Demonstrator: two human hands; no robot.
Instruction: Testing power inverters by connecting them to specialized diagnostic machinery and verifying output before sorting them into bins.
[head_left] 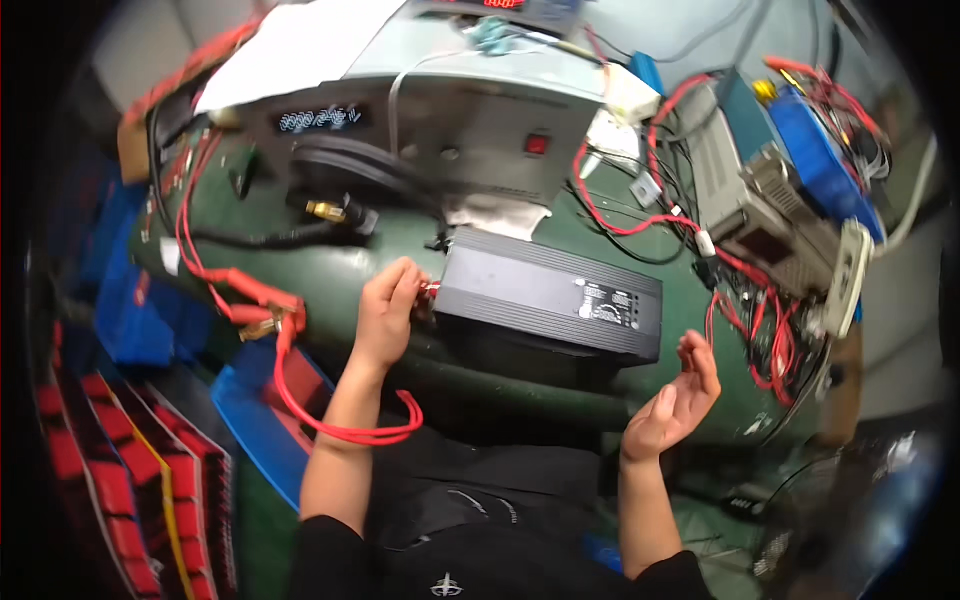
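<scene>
My left hand point(385, 310) was curled at the left end of the long black ribbed metal box point(550, 297). Its fingers were pinched on a small red knob point(432, 291) there. A thick red rubber cable point(345, 425) hung in a loop under my left wrist. I could not tell if the hand also held that cable.

The box lay flat on the green bench top point(400, 245), just in front of a big grey metal machine with a red button point(500, 140). I thought the box was heavy and hard, with smooth sides that could slip. The two short ends looked like the best places to grab it. The cable looked soft and bendy.

My right hand point(675, 400) was open and empty, palm turned up, fingers a little bent. It floated near the box's right end without touching it. Both forearms came up from below, with the left one reaching further.
</scene>
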